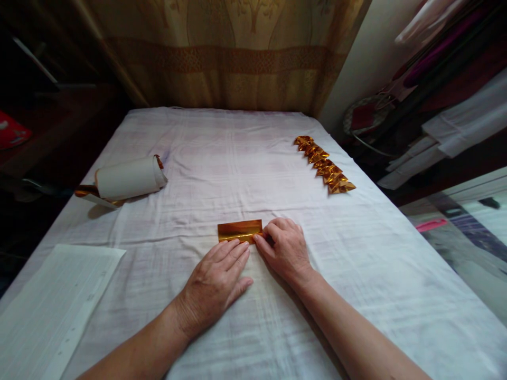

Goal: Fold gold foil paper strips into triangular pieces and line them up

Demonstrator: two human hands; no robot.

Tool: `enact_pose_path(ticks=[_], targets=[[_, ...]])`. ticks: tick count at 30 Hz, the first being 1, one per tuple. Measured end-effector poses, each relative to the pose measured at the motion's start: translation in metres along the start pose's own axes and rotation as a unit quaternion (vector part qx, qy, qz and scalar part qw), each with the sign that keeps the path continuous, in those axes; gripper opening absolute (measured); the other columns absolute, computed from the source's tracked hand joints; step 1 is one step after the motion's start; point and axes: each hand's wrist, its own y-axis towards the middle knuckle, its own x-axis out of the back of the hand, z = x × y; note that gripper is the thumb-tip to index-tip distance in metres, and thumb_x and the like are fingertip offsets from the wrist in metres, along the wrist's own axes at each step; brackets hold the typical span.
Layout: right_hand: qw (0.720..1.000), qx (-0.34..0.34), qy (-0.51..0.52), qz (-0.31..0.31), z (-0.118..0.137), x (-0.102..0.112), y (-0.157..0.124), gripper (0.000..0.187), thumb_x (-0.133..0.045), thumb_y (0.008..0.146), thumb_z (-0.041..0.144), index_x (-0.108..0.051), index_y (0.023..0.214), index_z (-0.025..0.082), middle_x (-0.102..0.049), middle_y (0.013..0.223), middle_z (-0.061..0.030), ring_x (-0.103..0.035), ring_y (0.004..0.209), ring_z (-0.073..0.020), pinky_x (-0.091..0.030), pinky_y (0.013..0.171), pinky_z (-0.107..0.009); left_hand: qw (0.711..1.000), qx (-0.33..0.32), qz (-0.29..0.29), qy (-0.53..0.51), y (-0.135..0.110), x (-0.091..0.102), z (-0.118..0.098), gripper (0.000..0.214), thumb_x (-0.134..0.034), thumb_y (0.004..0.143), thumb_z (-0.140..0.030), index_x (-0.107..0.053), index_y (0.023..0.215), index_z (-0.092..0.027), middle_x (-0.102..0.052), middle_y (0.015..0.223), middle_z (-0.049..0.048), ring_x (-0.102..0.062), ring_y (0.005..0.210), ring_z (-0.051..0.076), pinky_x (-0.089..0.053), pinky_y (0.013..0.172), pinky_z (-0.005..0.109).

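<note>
A small gold foil paper rectangle [240,230] lies folded flat on the white cloth [222,158] in front of me. My left hand [216,282] rests flat with fingers stretched out, its fingertips on the paper's near edge. My right hand [284,249] has curled fingers pinching the paper's right end. A row of several folded gold foil pieces [325,164] lies at the far right of the cloth.
A white roll with gold foil inside [129,179] lies at the left. A white lined sheet [51,306] sits at the near left corner. A curtain hangs behind the table; clothes and clutter fill the right side.
</note>
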Motion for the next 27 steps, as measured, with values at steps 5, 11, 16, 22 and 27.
enact_pose_path(ticks=[5,11,16,22,27], targets=[[1.000,-0.004,0.000,-0.001,0.0003,-0.0005,0.0001,0.024,-0.065,0.089,0.033,-0.059,0.068,0.022,-0.063,0.079,-0.0035,-0.054,0.080,-0.0214,-0.032,0.072,-0.035,1.000,0.011,0.005,-0.009,0.0000,-0.0011,0.0002,0.047,-0.048,0.099,-0.040,-0.053,0.140,-0.017,-0.063,0.136,0.0128,-0.055,0.129,0.027,-0.044,0.110,0.046],[1.000,-0.003,0.003,-0.002,-0.0005,-0.0006,0.0000,0.024,-0.065,0.089,0.033,-0.058,0.068,0.023,-0.063,0.079,-0.0033,-0.054,0.079,-0.0211,-0.032,0.072,-0.035,1.000,0.011,0.005,-0.011,0.0007,-0.0013,0.0010,0.045,-0.047,0.099,-0.037,-0.055,0.136,-0.014,-0.063,0.136,0.0130,-0.056,0.127,0.026,-0.045,0.110,0.044],[1.000,-0.008,0.004,0.004,-0.0002,-0.0007,-0.0003,0.023,-0.066,0.088,0.033,-0.057,0.070,0.022,-0.063,0.080,-0.0036,-0.054,0.080,-0.0217,-0.032,0.072,-0.035,1.000,0.016,0.001,-0.013,0.0003,-0.0023,0.0008,0.044,-0.047,0.099,-0.036,-0.056,0.135,-0.012,-0.063,0.136,0.0124,-0.055,0.127,0.026,-0.044,0.110,0.044],[1.000,-0.010,0.025,-0.002,-0.0010,-0.0026,-0.0017,0.008,-0.063,0.090,0.030,-0.062,0.093,0.022,-0.067,0.092,-0.0052,-0.057,0.088,-0.0237,-0.034,0.077,-0.036,0.999,0.029,0.009,-0.024,-0.0005,-0.0040,0.0002,0.044,-0.050,0.098,-0.036,-0.055,0.136,-0.015,-0.062,0.137,0.0113,-0.055,0.128,0.026,-0.043,0.111,0.045],[0.998,0.026,0.059,0.011,-0.0016,-0.0023,-0.0016,0.009,-0.059,0.093,0.025,-0.064,0.085,0.023,-0.067,0.096,-0.0039,-0.057,0.092,-0.0214,-0.035,0.079,-0.036,0.999,0.033,0.015,-0.027,0.0000,-0.0033,0.0003,0.043,-0.050,0.098,-0.036,-0.056,0.134,-0.014,-0.062,0.137,0.0109,-0.056,0.127,0.026,-0.043,0.111,0.043]])
